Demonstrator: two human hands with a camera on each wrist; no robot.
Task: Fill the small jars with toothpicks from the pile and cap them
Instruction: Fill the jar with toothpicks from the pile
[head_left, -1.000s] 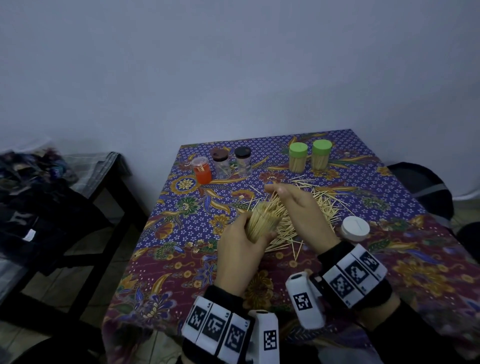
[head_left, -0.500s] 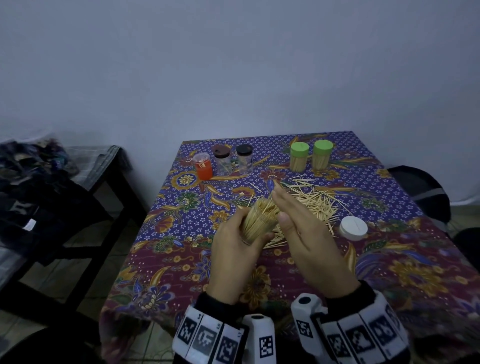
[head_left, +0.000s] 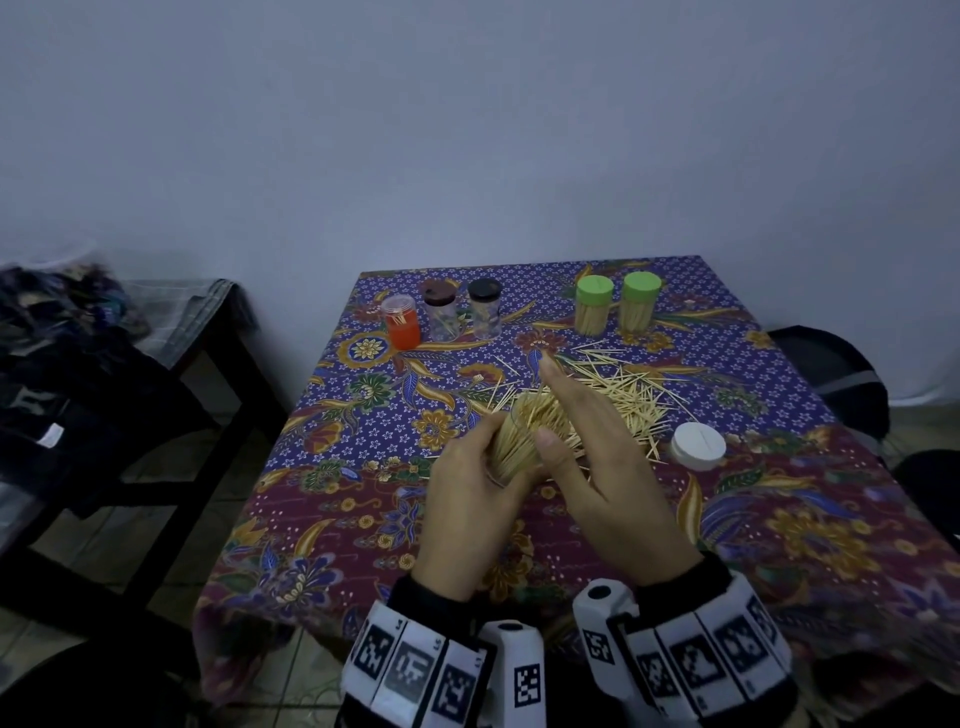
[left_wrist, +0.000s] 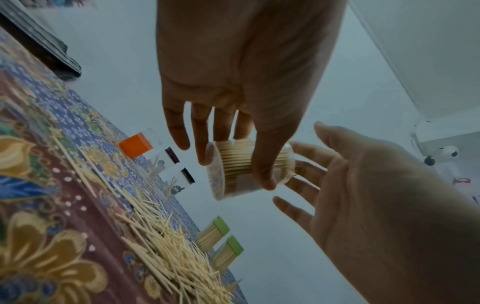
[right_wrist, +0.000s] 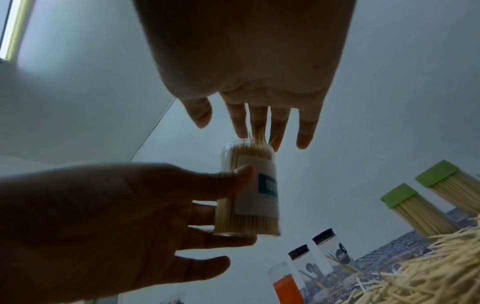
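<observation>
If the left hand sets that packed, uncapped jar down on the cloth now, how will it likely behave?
The jar is tall and narrow, so probably tippy. With the white cap off, toothpicks poking past its rim would likely spill. Its smooth clear wall may slip in the left hand.

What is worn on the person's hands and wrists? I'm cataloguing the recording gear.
Both hands are bare, the left hand and the right hand. Each wrist has a dark sleeve, a white band of square black-and-white code markers, and a white camera pod bearing one marker.
</observation>
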